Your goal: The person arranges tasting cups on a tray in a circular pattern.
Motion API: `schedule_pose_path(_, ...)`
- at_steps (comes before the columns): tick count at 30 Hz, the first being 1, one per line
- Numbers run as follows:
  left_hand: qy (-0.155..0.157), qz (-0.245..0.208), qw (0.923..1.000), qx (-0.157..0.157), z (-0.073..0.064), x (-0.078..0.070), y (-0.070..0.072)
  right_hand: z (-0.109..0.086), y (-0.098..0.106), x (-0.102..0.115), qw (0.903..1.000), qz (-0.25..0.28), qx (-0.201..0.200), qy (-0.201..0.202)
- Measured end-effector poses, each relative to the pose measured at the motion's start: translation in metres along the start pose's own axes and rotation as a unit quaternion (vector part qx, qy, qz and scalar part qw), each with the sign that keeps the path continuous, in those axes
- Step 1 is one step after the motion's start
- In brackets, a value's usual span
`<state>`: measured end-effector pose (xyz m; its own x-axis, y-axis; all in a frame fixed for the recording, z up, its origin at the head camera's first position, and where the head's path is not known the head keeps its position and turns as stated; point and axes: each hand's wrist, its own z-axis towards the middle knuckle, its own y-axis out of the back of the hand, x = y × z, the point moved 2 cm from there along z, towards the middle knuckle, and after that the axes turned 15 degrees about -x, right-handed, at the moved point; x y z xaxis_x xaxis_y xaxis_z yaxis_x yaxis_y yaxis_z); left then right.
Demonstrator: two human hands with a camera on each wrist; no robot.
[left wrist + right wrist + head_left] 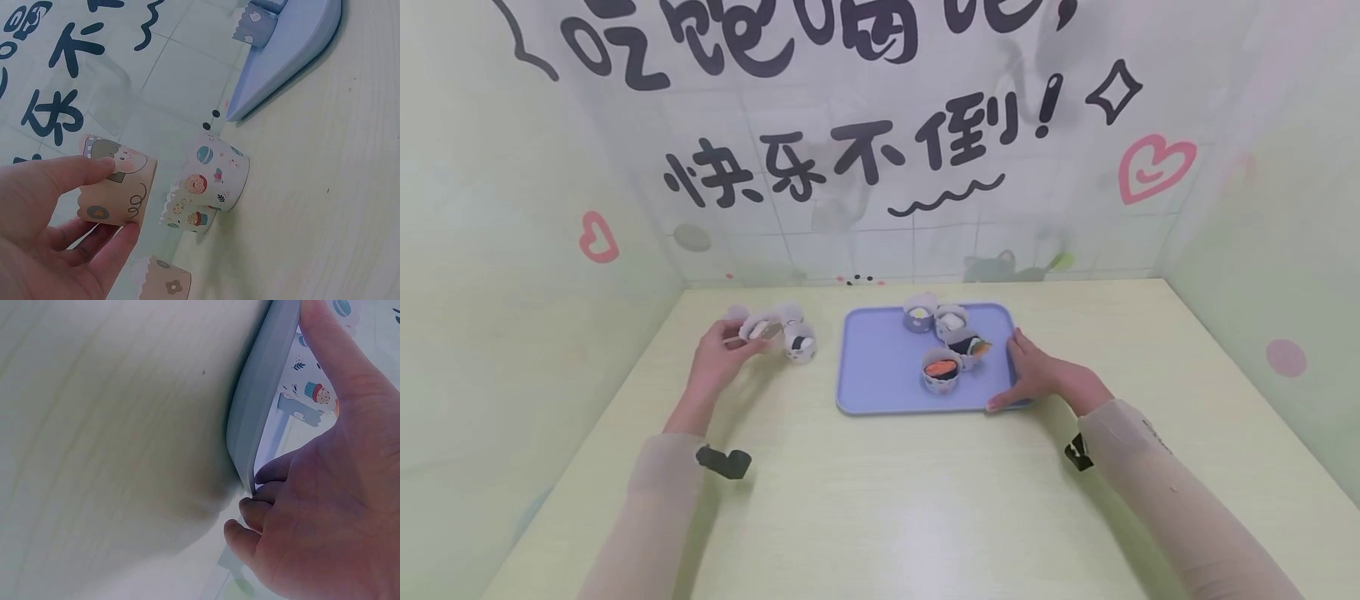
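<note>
Surface (880, 500): pale, wood-grained, beneath both hands' fingers.
Blue tray (880, 367): on the surface, well to the right of the left fingers, its right end between the right thumb and fingers.
Right hand (1037, 371): fingers and thumb spread wide, gripping the tray's end; contact under the rim is hidden.
Left hand (718, 354): thumb and fingers narrowed around one paper cup.
Four tray cups (942, 384): just left of the right fingers; the right wrist view shows only slivers.
Doughnut-printed cups (215, 172): beside the left fingers, to their right, one partly hiding the other.
Face-printed beige cup (119, 181): pinched between left thumb and fingers. Probably light, thin card, easily dented; best held gently by the side wall, below the scalloped rim, kept level.
Flower-printed beige cup (167, 280): behind the left fingers, cut off in the left wrist view.
Fillings: orange sushi topping (942, 368) left of the right fingers; the held cup's filling is blurred.
</note>
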<state>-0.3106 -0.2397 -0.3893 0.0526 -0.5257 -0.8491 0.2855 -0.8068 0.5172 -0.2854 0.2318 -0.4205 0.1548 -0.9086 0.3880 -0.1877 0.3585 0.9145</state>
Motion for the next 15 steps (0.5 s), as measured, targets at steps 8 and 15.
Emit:
schedule_pose_path(8, -0.010, -0.014, 0.9997, 0.018, -0.005, -0.009, -0.006, 0.000, 0.001, 0.002, 1.0000, -0.004, 0.003, -0.002)
schedule_pose_path(15, -0.028, -0.019, 0.9989, 0.033, -0.007, -0.012, -0.014, -0.002, 0.003, 0.002, 1.0000, 0.002, 0.006, -0.004)
